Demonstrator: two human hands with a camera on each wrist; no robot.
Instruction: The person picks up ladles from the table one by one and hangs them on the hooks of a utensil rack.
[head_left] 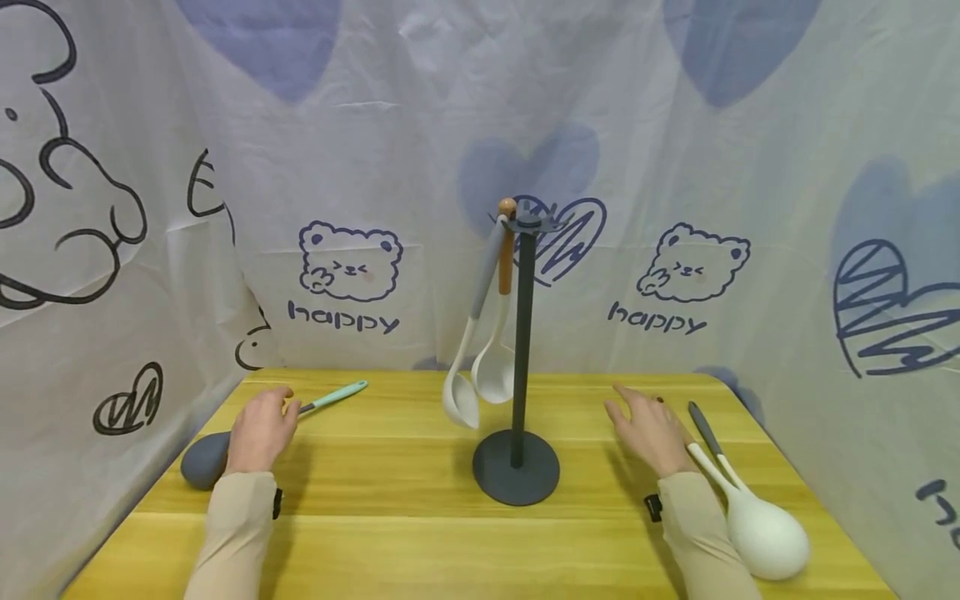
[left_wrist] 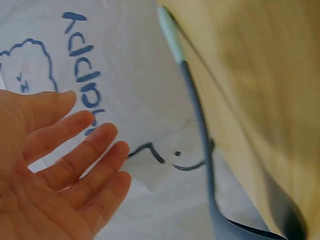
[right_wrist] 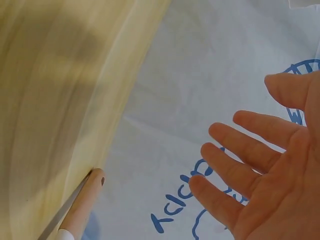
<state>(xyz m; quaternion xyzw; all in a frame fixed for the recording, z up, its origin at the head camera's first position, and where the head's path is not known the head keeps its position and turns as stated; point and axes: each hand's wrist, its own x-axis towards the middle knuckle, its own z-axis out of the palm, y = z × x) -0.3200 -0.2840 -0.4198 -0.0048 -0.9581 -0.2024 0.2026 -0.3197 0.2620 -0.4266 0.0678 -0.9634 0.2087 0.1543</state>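
Observation:
My left hand [head_left: 261, 429], fingers loosely extended and holding nothing, is over a dark grey ladle with a mint handle [head_left: 341, 394]. The ladle's bowl [head_left: 205, 460] shows left of the wrist; its shaft [left_wrist: 199, 120] runs past the fingers in the left wrist view. My right hand [head_left: 651, 429], its fingers spread and holding nothing, is beside two white utensils at the right. One has a wooden handle [right_wrist: 86, 202], partly behind the hand in the head view; the other has a grey handle [head_left: 703, 425]. A rounded white bowl [head_left: 768, 540] lies at their near end.
Mid-table stands a dark rack with a round base [head_left: 516, 487], an upright pole and a hooked top [head_left: 529, 222]. From its left side hang a grey-handled white ladle [head_left: 461, 402] and a wooden-handled white one [head_left: 493, 372]. A printed cloth [head_left: 465, 75] surrounds the wooden table [head_left: 390, 550].

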